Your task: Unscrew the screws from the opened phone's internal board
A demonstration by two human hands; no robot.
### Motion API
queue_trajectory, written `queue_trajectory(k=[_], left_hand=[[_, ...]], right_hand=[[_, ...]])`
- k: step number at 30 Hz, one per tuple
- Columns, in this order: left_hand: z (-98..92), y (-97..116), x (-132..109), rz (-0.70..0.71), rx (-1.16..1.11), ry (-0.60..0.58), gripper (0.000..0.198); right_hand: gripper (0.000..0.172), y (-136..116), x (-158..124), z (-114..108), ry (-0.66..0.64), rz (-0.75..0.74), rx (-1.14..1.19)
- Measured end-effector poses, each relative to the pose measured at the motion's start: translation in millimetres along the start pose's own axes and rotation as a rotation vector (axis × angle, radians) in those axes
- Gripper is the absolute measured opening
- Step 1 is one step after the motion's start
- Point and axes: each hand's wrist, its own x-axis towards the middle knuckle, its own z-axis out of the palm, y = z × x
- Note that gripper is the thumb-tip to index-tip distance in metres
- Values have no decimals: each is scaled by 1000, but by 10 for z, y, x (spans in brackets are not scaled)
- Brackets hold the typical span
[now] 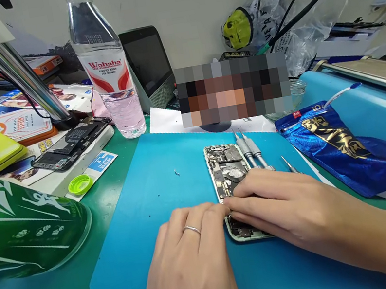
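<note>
An opened smartphone [232, 172] lies on the blue work mat [131, 243], its circuit boards and inner parts exposed. My left hand [192, 253], with a ring on one finger, reaches the phone's left edge; its fingers are bent and close together. Across the phone's lower half lies my right hand [288, 207], fingers closed and tips meeting the left fingertips at that same edge. Whatever sits between the fingertips is hidden. Grey precision screwdrivers [250, 147] lie just beyond the phone, and another screwdriver tip [287, 163] shows past my right hand.
A water bottle [109, 74] stands behind the mat at left. A green can [25, 227] sits near left, a second opened phone [72, 142] rests on a white box. On the right is a blue pouch [349, 148]. A tiny metal piece [177, 172] lies on the mat.
</note>
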Motion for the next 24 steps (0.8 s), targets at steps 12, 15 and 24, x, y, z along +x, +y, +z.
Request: queue_trajectory(k=[12,15,24], left_hand=[[-4,9,14,-10,-11,13,49],[-14,14,8,-17,-1,7,48],[-20,23,-12,-28,2,13,47]], right_hand=[[39,-59,55,18,38,40,53],[39,-53,73,-9,40,57,73],[27,-41,74,-26,93,151,148]])
